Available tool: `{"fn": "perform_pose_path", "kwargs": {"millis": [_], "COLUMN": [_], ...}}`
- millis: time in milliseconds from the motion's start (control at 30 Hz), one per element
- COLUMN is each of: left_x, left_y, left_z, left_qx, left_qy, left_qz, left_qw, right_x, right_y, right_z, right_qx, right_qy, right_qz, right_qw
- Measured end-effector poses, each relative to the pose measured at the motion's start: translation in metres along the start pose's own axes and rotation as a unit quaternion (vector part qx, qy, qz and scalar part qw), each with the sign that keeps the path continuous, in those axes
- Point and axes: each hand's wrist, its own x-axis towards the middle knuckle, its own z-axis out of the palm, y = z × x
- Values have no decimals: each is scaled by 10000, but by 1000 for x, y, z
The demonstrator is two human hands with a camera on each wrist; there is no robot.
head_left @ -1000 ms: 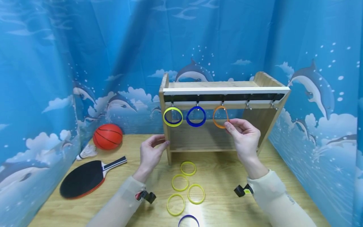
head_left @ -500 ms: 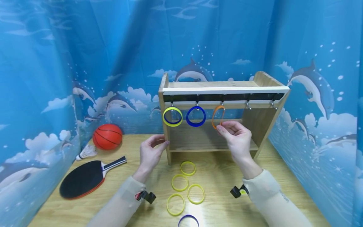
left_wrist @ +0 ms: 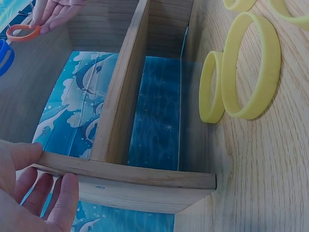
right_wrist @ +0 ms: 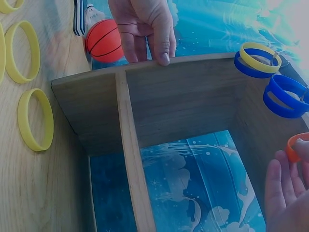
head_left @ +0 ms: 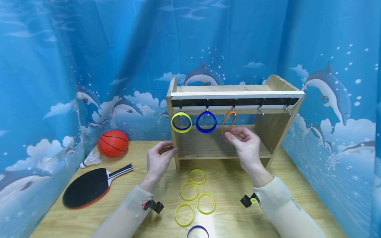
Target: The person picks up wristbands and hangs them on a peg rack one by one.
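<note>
My right hand (head_left: 247, 145) pinches the lower edge of an orange silicone wristband (head_left: 223, 127), which hangs from the third hook of a wooden rack (head_left: 214, 142) and is squeezed narrow. In the right wrist view the orange wristband (right_wrist: 292, 151) shows partly behind the fingers. My left hand (head_left: 159, 160) grips the rack's left side panel (left_wrist: 130, 170), thumb on one face and fingers on the other. A yellow wristband (head_left: 181, 131) with a blue one behind it hangs on the first hook. Blue wristbands (head_left: 206, 131) hang on the second.
Several yellow wristbands (head_left: 206, 212) and a dark blue one (head_left: 197, 226) lie on the table before the rack. Two bare hooks (head_left: 260, 110) are at the right. To the left are a table tennis bat (head_left: 86, 188), a shuttlecock (head_left: 92, 158) and a small basketball (head_left: 113, 143).
My right hand has moved left and slightly down, pulling the orange wristband's lower part left and narrowing its loop. My left hand stays on the rack.
</note>
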Motion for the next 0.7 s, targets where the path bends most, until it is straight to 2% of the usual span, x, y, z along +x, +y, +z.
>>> {"fn": "perform_pose_path", "kwargs": {"millis": [333, 700], "left_x": [1, -1], "left_y": [-2, 0], "left_z": [0, -1], "left_qx": [-84, -34], "left_qy": [-16, -46], "left_qz": [-97, -111], "left_qw": [9999, 9999], "right_x": [-1, -4], "right_y": [-2, -2], "right_z": [-6, -15], "right_qx": [80, -201], "right_qy": [18, -36], "right_qz": [-65, 90], "right_qw": [9999, 9998]}}
